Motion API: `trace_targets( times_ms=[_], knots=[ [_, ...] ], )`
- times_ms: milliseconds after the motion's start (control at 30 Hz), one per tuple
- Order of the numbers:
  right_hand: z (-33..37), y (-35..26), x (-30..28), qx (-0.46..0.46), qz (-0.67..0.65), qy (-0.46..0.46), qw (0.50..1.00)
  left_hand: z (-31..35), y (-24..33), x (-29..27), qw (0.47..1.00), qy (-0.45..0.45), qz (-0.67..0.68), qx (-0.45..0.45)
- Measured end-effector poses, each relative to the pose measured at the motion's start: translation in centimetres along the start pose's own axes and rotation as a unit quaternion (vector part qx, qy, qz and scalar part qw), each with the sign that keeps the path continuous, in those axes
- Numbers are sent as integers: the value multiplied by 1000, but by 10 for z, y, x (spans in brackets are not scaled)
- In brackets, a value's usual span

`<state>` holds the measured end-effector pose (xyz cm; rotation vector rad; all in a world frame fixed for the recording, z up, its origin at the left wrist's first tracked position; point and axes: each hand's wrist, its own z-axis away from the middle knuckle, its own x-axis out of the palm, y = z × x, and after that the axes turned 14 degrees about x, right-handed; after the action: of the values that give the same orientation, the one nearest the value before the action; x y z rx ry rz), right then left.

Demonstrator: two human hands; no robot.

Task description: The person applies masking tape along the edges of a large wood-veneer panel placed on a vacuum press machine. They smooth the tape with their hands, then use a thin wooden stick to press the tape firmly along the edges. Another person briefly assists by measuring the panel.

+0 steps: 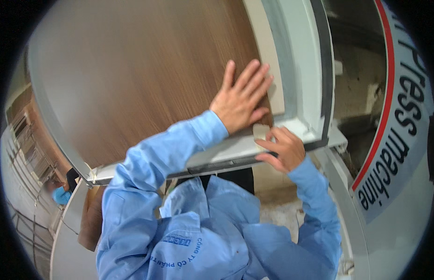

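Observation:
A large brown wood-grain sheet (pixel 151 70) lies inside a pale raised frame (pixel 310 70). My left hand (pixel 240 100) rests on the sheet near its right edge, palm down and fingers spread. At the sheet's near right corner, a short cream piece of tape (pixel 261 131) lies over the edge. My right hand (pixel 283 148) is closed at this piece, thumb and fingers curled together beside its lower end. A beige strip (pixel 273 70) shows between the sheet and the frame's right side.
A dark seal (pixel 226 163) runs along the frame's near edge, close to my body. To the right stands a white machine panel (pixel 399 186) with a red stripe. A brown roll (pixel 91 224) is at the lower left. Another person in blue (pixel 62 195) appears at the far left.

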<state>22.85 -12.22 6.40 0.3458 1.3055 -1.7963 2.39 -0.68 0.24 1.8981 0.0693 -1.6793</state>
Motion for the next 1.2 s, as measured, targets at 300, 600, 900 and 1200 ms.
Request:
trace_targets(
  times_ms=[300,600,900,1200],
  knots=[
    [13,31,-12,93,-54,232,967,-1,1,-7,998,23,51,-8],
    [26,49,9,129,-84,274,949,-19,-125,-87,980,144,-46,-130],
    [20,50,16,114,-104,305,940,-60,-278,-90,962,107,-172,-181],
    [17,51,14,89,-79,328,937,-72,-170,-56,991,27,-130,0]
  ],
)
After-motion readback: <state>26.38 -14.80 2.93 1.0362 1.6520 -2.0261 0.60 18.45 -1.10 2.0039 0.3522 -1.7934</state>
